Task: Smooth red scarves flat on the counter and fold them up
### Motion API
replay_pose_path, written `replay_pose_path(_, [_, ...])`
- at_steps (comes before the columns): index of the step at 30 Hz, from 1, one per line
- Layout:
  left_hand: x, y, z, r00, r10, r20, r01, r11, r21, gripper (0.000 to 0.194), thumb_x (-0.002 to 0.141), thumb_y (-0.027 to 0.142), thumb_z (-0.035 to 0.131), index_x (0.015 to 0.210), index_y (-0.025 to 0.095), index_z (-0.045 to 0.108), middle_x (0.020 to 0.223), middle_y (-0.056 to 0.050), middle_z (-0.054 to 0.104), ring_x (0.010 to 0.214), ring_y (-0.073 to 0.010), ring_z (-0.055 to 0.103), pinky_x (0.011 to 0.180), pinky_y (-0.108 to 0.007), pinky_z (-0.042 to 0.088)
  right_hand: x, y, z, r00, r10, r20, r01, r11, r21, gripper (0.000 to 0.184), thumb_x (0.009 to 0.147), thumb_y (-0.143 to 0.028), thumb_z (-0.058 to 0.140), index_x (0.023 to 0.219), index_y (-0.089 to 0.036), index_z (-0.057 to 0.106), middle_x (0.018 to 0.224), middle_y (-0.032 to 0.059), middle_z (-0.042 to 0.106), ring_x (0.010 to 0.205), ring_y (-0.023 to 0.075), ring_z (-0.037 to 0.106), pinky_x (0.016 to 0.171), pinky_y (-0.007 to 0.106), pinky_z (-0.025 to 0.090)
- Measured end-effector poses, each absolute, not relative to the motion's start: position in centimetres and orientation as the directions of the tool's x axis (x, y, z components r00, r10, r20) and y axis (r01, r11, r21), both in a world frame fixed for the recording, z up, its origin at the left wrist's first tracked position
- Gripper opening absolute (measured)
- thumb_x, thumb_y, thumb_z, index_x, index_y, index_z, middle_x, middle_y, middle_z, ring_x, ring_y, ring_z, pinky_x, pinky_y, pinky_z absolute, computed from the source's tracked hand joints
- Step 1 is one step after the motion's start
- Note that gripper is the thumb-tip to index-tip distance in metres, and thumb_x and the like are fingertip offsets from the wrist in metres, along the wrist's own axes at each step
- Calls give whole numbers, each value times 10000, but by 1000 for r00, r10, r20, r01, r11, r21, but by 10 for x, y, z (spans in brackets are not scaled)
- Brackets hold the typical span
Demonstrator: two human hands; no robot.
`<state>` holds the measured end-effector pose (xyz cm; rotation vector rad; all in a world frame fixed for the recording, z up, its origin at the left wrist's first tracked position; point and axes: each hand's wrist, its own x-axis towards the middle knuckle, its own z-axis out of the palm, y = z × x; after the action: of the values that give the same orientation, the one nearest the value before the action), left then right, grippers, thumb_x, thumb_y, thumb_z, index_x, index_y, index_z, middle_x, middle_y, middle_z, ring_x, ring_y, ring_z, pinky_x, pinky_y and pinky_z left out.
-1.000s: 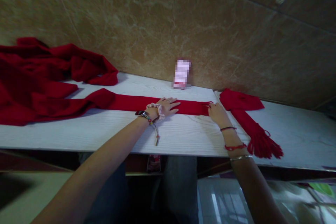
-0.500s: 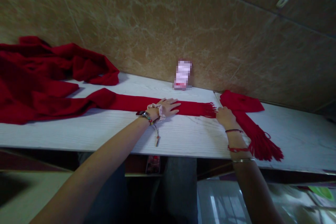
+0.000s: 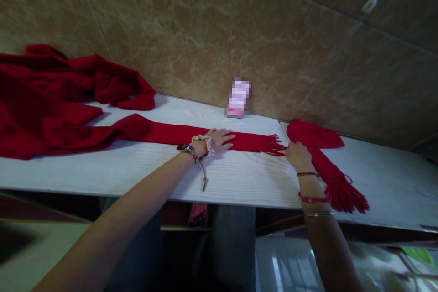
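Observation:
A red scarf lies stretched along the white board, its fringe pointing right. My left hand rests flat on it with the fingers spread, a scrunchie and watch at the wrist. At the fringe's tip my right hand is closed, pinching a few strands drawn out from the end. Just behind and right of that hand lies another red scarf, folded, with its fringed end hanging toward the front edge.
Loose red cloth is heaped on the left of the white board. A blurred-out pink object stands against the brown marbled wall. Below the front edge, a phone-like item shows between my legs.
My right hand has shifted slightly right, pulling the strands out straighter from the fringe. My left hand stays in place on the scarf.

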<state>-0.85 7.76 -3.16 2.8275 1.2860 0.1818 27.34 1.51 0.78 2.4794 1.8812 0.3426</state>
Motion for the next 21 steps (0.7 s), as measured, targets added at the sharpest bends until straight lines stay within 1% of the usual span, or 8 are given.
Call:
replay_pose_path(4, [-9, 78, -32, 652, 751, 106, 748, -660, 70, 438, 890, 433, 318, 1297, 285, 379, 1389, -25, 317, 1258, -184, 307, 1040, -425, 200, 249, 21, 11, -180, 961, 212, 984, 177, 34, 349, 832, -148, 348, 1128, -137, 533, 1079, 131, 578, 1022, 221, 517, 848, 345, 412])
replay_pose_path(6, [-9, 76, -31, 651, 752, 105, 749, -659, 72, 438, 892, 432, 318, 1298, 280, 378, 1390, -26, 315, 1260, -180, 302, 1043, -419, 195, 232, 21, 8, -307, 940, 152, 951, 308, 17, 351, 833, -166, 360, 1139, -165, 531, 1095, 93, 582, 1020, 194, 521, 875, 313, 399])
replay_pose_path(8, [-9, 74, -27, 649, 756, 83, 753, -654, 78, 440, 893, 429, 321, 1302, 275, 372, 1393, -29, 309, 1265, -180, 294, 1043, -424, 193, 229, 18, 5, -251, 962, 109, 968, 247, 51, 348, 821, -166, 372, 1124, -133, 541, 1079, 129, 579, 999, 219, 535, 851, 327, 410])
replay_pose_path(13, [-7, 70, -20, 628, 777, 46, 772, -629, 88, 437, 895, 415, 331, 1307, 272, 362, 1395, -30, 304, 1269, -178, 288, 1043, -429, 193, 261, 13, 6, 155, 975, 162, 976, -176, 126, 335, 819, -167, 349, 1060, -72, 561, 995, 215, 563, 933, 303, 556, 742, 402, 443])
replay_pose_path(15, [-7, 70, -20, 629, 776, 49, 771, -630, 86, 437, 894, 418, 332, 1306, 277, 360, 1395, -28, 304, 1268, -180, 289, 1040, -434, 197, 261, 16, 8, 55, 969, 240, 993, -77, 85, 338, 827, -164, 340, 1078, -79, 550, 1016, 200, 554, 965, 288, 532, 789, 402, 429])
replay_pose_path(17, [-7, 71, -21, 633, 772, 54, 768, -635, 78, 436, 893, 420, 334, 1305, 277, 363, 1394, -28, 306, 1265, -180, 294, 1039, -434, 201, 249, 20, 9, -161, 937, 309, 987, 160, 27, 338, 835, -166, 339, 1103, -112, 538, 1043, 161, 556, 1000, 253, 507, 853, 386, 404])
replay_pose_path(19, [-7, 71, -22, 634, 771, 57, 768, -636, 76, 435, 894, 417, 337, 1303, 274, 366, 1392, -30, 311, 1264, -177, 298, 1040, -431, 200, 231, 21, 7, -347, 891, 292, 931, 364, -2, 335, 840, -172, 345, 1114, -150, 536, 1054, 119, 570, 1008, 219, 501, 886, 360, 389])
replay_pose_path(21, [-7, 70, -21, 632, 772, 59, 769, -635, 77, 433, 896, 412, 339, 1303, 269, 368, 1392, -32, 310, 1265, -171, 296, 1044, -422, 198, 222, 20, 3, -386, 896, 219, 919, 393, 13, 330, 837, -178, 362, 1110, -146, 544, 1050, 115, 579, 996, 207, 512, 875, 335, 395])
